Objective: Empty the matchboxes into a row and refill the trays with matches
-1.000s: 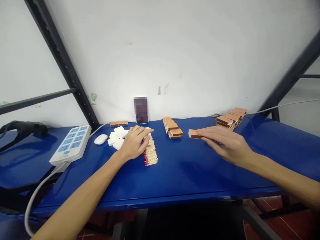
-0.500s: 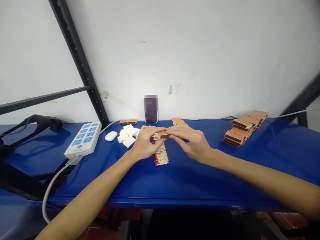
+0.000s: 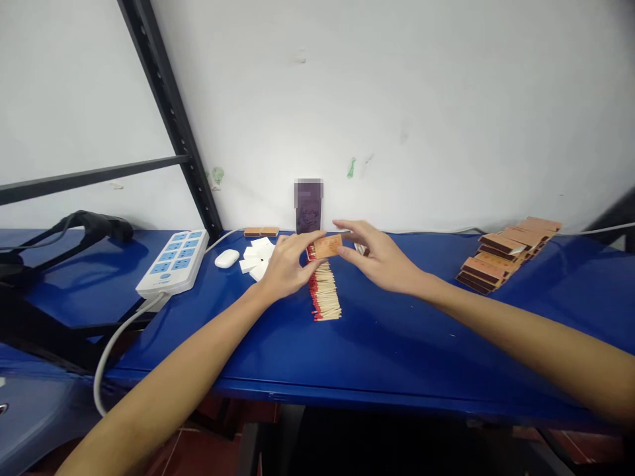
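A matchbox (image 3: 328,246) with an orange printed face is pinched between the thumb and fingers of my left hand (image 3: 289,263). Red match heads show at the box's left end, beside my fingers. My right hand (image 3: 380,259) is open at the box's right end, fingers apart; its thumb tip is at the box's edge, and I cannot tell if it touches. Below the box, a row of loose matches (image 3: 327,297) lies on the blue table, red heads to the left. Behind my right fingers, another small box is mostly hidden.
White box trays (image 3: 251,264) lie in a heap to the left, by a white rounded case (image 3: 227,258) and a power strip (image 3: 173,261). Two matchboxes (image 3: 261,231) and a phone (image 3: 308,210) are along the wall. Stacked matchbox sleeves (image 3: 501,254) lean at right.
The matchbox has tilted, so its printed face and the match heads now show. My right fingers have come off the box and spread apart. The camera view has shifted slightly.
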A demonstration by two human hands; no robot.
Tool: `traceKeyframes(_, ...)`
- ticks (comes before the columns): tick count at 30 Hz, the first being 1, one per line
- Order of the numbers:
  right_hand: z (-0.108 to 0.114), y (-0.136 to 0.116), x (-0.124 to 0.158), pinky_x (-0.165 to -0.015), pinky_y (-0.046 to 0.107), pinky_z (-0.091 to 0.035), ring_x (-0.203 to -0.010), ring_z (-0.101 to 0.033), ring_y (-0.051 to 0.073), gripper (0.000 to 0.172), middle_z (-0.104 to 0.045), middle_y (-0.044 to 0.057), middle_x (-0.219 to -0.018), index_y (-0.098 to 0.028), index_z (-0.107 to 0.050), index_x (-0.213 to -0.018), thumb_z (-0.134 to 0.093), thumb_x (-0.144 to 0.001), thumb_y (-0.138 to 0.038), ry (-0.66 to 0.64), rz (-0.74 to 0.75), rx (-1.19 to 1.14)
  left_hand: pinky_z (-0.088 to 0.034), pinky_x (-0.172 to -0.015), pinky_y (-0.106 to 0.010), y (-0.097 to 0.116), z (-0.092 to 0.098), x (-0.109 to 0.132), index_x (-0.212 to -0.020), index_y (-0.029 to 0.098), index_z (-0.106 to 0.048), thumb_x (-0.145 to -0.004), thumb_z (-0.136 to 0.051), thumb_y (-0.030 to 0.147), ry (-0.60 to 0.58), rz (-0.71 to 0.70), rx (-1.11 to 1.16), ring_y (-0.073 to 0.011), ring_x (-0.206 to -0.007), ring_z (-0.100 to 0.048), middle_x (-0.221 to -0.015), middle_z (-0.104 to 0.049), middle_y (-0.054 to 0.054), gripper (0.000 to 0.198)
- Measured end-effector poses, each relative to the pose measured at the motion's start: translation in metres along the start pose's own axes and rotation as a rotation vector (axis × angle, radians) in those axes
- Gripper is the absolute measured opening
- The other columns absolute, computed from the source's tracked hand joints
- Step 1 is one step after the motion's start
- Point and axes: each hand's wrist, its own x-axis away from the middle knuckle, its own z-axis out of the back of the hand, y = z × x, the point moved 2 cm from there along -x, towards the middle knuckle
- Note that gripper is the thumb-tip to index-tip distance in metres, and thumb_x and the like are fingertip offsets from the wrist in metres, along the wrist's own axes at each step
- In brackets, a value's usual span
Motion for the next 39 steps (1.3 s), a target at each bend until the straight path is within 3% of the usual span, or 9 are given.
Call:
traceKeyframes(3, -0.007, 0.011, -0.015, -0.097, 0.047, -0.052, -0.103, -0.068, 0.024, 0.030, -0.073, 0.006, -0.111, -0.023, -0.068, -0.114, -0.055, -0.093, -0.041, -0.150, -0.182, -0.224, -0.047, -0.089, -0.038, -0.007, 0.005, -0.001, -0.129, 0.022, -0.057, -0.093, -0.064, 0.030, -0.033, -0.022, -0.022, -0.0241, -0.107, -0.068, -0.123, -0.071, -0.008, 0.038)
traceKeyframes(6, -0.014, 0.018, -0.023, -0.093, 0.041, -0.055, -0.092, -0.070, 0.020, 0.019, -0.075, 0.004, -0.095, -0.020, -0.070, -0.091, -0.060, -0.090, -0.036, -0.138, -0.332, -0.450, -0.047, -0.091, -0.039, -0.010, 0.006, -0.001, -0.129, 0.022, -0.058, -0.092, -0.064, 0.031, -0.077, -0.027, -0.040, -0.0241, -0.106, -0.067, -0.123, -0.071, -0.008, 0.038)
traceKeyframes(9, -0.019, 0.023, -0.022, -0.083, 0.035, -0.060, -0.081, -0.072, 0.017, 0.011, -0.074, 0.004, -0.088, -0.019, -0.066, -0.086, -0.063, -0.088, -0.029, -0.135, -0.511, -0.666, -0.045, -0.097, -0.041, -0.010, 0.005, -0.001, -0.130, 0.022, -0.057, -0.091, -0.065, 0.034, -0.132, 0.029, -0.054, -0.0254, -0.112, -0.063, -0.127, -0.069, -0.008, 0.042)
traceKeyframes(12, -0.020, 0.029, -0.017, -0.068, 0.030, -0.061, -0.074, -0.073, 0.017, 0.011, -0.074, 0.006, -0.088, -0.018, -0.065, -0.090, -0.065, -0.089, -0.028, -0.117, -0.611, -0.679, -0.044, -0.098, -0.043, -0.012, 0.006, -0.002, -0.128, 0.022, -0.059, -0.093, -0.061, 0.040, -0.196, 0.135, -0.041, -0.0259, -0.110, -0.061, -0.123, -0.070, -0.006, 0.040)
traceKeyframes(15, -0.020, 0.036, -0.009, -0.065, 0.027, -0.060, -0.070, -0.073, 0.016, 0.012, -0.074, 0.007, -0.085, -0.017, -0.066, -0.092, -0.067, -0.087, -0.027, -0.087, -0.591, -0.595, -0.045, -0.091, -0.041, -0.016, 0.007, -0.004, -0.118, 0.023, -0.065, -0.100, -0.045, 0.042, -0.278, 0.248, 0.021, -0.0229, -0.095, -0.064, -0.103, -0.074, -0.003, 0.033)
traceKeyframes(20, -0.023, 0.042, 0.001, -0.089, 0.042, -0.058, -0.089, -0.071, 0.020, 0.016, -0.074, 0.006, -0.093, -0.019, -0.068, -0.092, -0.070, -0.081, -0.031, -0.104, -0.345, -0.501, -0.047, -0.085, -0.038, -0.019, 0.007, -0.005, -0.094, 0.022, -0.067, -0.097, -0.048, 0.043, -0.365, 0.262, 0.114, -0.0211, -0.086, -0.065, -0.093, -0.074, -0.001, 0.028)
traceKeyframes(29, -0.025, 0.049, 0.006, -0.097, 0.049, -0.054, -0.098, -0.071, 0.022, 0.018, -0.072, 0.004, -0.096, -0.019, -0.063, -0.086, -0.072, -0.074, -0.028, -0.212, -0.264, -0.443, -0.043, -0.096, -0.045, -0.019, 0.004, 0.003, -0.108, 0.022, -0.060, -0.090, -0.058, 0.038, -0.439, 0.191, 0.075, -0.0239, -0.101, -0.064, -0.111, -0.071, -0.004, 0.024)
traceKeyframes(35, -0.021, 0.052, 0.011, -0.101, 0.051, -0.054, -0.107, -0.070, 0.023, 0.031, -0.072, 0.007, -0.119, -0.021, -0.069, -0.109, -0.070, -0.079, -0.027, -0.251, -0.262, -0.381, -0.042, -0.097, -0.047, -0.022, 0.003, 0.005, -0.107, 0.024, -0.063, -0.089, -0.060, 0.039, -0.480, 0.201, 0.078, -0.0246, -0.103, -0.062, -0.110, -0.071, -0.003, 0.023)
traceKeyframes(39, -0.013, 0.059, 0.016, -0.100, 0.052, -0.055, -0.110, -0.070, 0.025, 0.034, -0.071, 0.008, -0.123, -0.023, -0.070, -0.114, -0.069, -0.080, -0.026, -0.268, -0.259, -0.321, -0.046, -0.093, -0.045, -0.023, 0.002, 0.005, -0.103, 0.024, -0.067, -0.087, -0.062, 0.038, -0.456, 0.217, 0.104, -0.0251, -0.100, -0.061, -0.106, -0.072, -0.004, 0.022)
